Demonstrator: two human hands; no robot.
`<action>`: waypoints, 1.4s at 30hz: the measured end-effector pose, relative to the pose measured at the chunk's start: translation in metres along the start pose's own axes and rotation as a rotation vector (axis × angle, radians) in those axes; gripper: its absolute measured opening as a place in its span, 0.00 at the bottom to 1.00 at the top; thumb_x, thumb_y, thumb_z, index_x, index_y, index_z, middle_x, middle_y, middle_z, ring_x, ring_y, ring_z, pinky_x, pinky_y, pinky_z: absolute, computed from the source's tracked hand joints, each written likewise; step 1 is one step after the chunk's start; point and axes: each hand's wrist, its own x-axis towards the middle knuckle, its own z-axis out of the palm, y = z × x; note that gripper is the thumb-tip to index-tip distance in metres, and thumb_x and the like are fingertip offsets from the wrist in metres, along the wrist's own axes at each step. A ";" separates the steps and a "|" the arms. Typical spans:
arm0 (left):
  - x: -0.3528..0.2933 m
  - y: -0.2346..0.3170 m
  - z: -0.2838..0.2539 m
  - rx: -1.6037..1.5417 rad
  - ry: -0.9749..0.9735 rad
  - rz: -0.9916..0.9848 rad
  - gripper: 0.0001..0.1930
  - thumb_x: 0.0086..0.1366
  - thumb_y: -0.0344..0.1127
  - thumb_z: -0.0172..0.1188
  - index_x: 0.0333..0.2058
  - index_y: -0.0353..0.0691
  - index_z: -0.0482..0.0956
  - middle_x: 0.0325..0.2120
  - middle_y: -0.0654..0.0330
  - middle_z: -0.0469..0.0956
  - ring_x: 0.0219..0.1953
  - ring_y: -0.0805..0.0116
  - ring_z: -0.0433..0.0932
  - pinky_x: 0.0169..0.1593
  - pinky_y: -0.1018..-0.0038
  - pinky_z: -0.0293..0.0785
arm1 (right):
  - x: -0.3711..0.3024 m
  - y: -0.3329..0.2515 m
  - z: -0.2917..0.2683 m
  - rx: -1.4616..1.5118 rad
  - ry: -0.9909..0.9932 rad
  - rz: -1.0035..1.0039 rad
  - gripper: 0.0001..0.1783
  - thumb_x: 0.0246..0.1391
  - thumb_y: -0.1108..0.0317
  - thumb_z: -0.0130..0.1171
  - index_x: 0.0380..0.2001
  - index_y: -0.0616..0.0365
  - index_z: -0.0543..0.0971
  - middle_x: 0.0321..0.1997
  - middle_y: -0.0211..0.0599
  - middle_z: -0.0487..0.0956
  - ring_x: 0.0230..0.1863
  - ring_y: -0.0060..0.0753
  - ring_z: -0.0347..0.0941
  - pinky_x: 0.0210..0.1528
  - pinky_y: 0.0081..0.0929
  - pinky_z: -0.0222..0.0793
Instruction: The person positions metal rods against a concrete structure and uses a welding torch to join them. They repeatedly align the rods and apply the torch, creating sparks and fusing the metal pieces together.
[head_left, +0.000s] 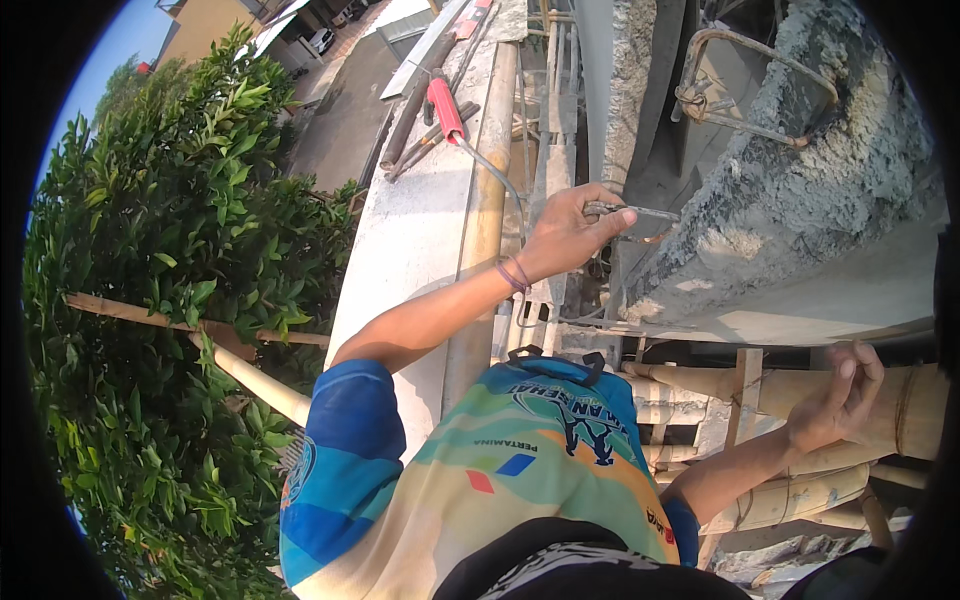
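Note:
My left hand is closed round a short grey metal rod, pinched between thumb and fingers. The rod's tip points right, toward the rough grey concrete edge; I cannot tell whether it touches. Bent steel bars stick out of that concrete, above and right of the hand. My right hand is raised over the bamboo poles at the right, its fingers half curled and apart. Nothing shows in it, and its fingertips are slightly blurred.
A red-handled tool with a grey cable lies on the pale ledge, beside dark metal bars. Bamboo poles lashed together run at the lower right. A leafy tree fills the left, with a paved yard far below.

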 end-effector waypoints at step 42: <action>-0.012 -0.075 -0.135 0.526 0.007 0.259 0.07 0.64 0.31 0.65 0.36 0.32 0.82 0.31 0.48 0.81 0.31 0.52 0.83 0.35 0.65 0.77 | -0.059 0.038 0.133 -0.186 -0.316 -0.109 0.29 0.72 0.48 0.44 0.22 0.58 0.65 0.22 0.32 0.65 0.22 0.25 0.61 0.24 0.27 0.56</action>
